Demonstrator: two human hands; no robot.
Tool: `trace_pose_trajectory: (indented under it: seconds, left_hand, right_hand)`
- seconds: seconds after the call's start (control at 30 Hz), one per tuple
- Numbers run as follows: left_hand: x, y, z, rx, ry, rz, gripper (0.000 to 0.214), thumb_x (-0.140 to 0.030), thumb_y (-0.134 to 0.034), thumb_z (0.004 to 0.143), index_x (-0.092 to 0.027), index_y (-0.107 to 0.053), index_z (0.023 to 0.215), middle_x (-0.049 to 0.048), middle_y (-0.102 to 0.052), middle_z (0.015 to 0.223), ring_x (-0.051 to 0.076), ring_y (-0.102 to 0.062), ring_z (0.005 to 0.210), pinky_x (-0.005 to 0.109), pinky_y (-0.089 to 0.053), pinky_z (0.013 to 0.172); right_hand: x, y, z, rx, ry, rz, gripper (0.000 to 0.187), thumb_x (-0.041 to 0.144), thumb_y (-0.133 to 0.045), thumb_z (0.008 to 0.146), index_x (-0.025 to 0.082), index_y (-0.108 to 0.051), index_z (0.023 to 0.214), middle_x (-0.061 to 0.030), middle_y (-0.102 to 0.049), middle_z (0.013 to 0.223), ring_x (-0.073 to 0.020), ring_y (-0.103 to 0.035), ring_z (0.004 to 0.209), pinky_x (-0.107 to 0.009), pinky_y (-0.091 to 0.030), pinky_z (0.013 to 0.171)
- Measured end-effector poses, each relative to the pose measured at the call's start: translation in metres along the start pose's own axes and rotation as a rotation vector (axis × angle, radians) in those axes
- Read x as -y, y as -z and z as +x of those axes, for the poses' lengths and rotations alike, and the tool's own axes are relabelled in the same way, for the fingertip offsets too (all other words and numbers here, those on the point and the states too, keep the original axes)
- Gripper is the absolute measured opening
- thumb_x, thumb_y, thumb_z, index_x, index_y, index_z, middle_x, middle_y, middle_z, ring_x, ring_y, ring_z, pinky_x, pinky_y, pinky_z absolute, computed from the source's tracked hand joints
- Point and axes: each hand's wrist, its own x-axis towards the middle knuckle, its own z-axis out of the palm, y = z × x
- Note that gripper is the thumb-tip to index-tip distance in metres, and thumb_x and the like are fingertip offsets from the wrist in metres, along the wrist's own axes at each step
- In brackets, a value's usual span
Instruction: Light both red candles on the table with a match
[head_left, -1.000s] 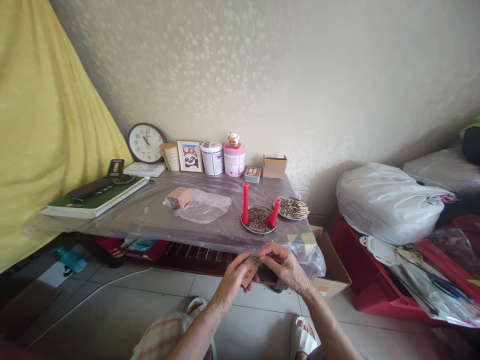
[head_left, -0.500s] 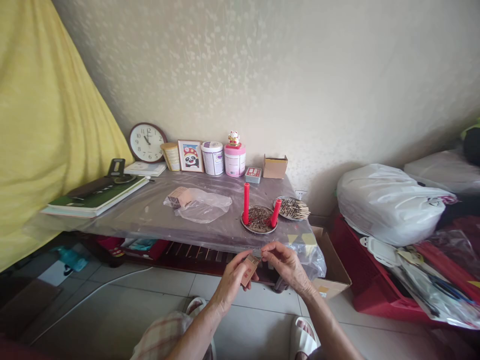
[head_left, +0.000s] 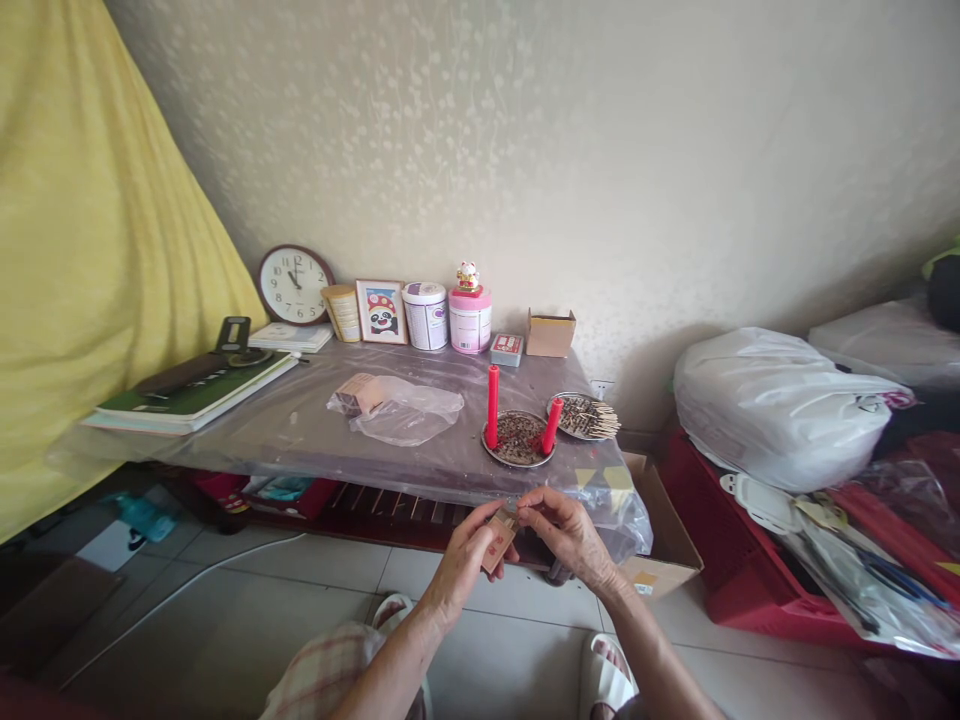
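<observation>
In my left hand (head_left: pixel 466 555) is a small brown matchbox (head_left: pixel 495 546) with red print, gripped between thumb and fingers and tilted up to the right. Its inner tray shows at the upper end. My right hand (head_left: pixel 562 530) is at that end, thumb and forefinger pinched together; what lies between the fingertips is too small to make out. Just beyond the hands, a round metal plate (head_left: pixel 517 462) carries a tall red candle (head_left: pixel 493 405) and a shorter, leaning red candle (head_left: pixel 552 425). A second plate (head_left: pixel 570 433) with many used matchsticks (head_left: pixel 600 420) is behind it to the right.
The low table (head_left: pixel 300 425) has a plastic cover. A wrapped carton (head_left: pixel 360 394) lies left of the candles. Tubs, a picture frame (head_left: pixel 381 312) and a clock (head_left: pixel 295 285) line the wall. At right are a cardboard box (head_left: pixel 667 530) and a full red crate (head_left: pixel 742 580).
My right hand has shifted slightly left and down, closer to the matchbox. Less of the inner tray shows now. My left hand stays nearly still.
</observation>
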Motion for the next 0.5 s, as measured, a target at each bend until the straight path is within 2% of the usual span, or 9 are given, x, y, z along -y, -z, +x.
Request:
trace_pose_trajectory:
  seconds: [0.27, 0.37, 0.5]
  left_hand:
    - [0.002, 0.002, 0.003, -0.031, -0.025, -0.045, 0.053, -0.032, -0.047, 0.077, -0.009, -0.050, 0.124, 0.0018, -0.067, 0.058, 0.012, -0.051, 0.043, 0.025, -0.035, 0.045]
    - [0.003, 0.003, 0.004, -0.076, -0.026, -0.057, 0.052, -0.030, -0.047, 0.076, -0.009, -0.049, 0.124, 0.0029, -0.069, 0.062, 0.012, -0.052, 0.044, 0.025, -0.036, 0.044]
    - [0.000, 0.004, 0.003, -0.145, -0.061, -0.058, 0.046, -0.030, -0.046, 0.080, -0.014, -0.050, 0.123, 0.0021, -0.070, 0.069, 0.012, -0.055, 0.049, 0.024, -0.039, 0.047]
  right_hand:
    - [0.006, 0.001, 0.001, -0.112, -0.058, 0.259, 0.028, 0.047, -0.063, 0.082, 0.020, -0.061, 0.086, -0.0013, -0.067, 0.078, -0.0164, -0.065, 0.073, -0.028, -0.052, 0.071]
    - [0.005, -0.001, 0.001, -0.094, -0.028, 0.204, 0.025, 0.044, -0.060, 0.084, 0.020, -0.061, 0.089, -0.0023, -0.067, 0.084, -0.0175, -0.066, 0.080, -0.029, -0.052, 0.076]
    - [0.007, -0.009, -0.003, -0.019, 0.043, -0.003, 0.027, 0.038, -0.060, 0.086, 0.021, -0.058, 0.106, -0.0058, -0.066, 0.104, -0.0205, -0.064, 0.098, -0.035, -0.049, 0.090]
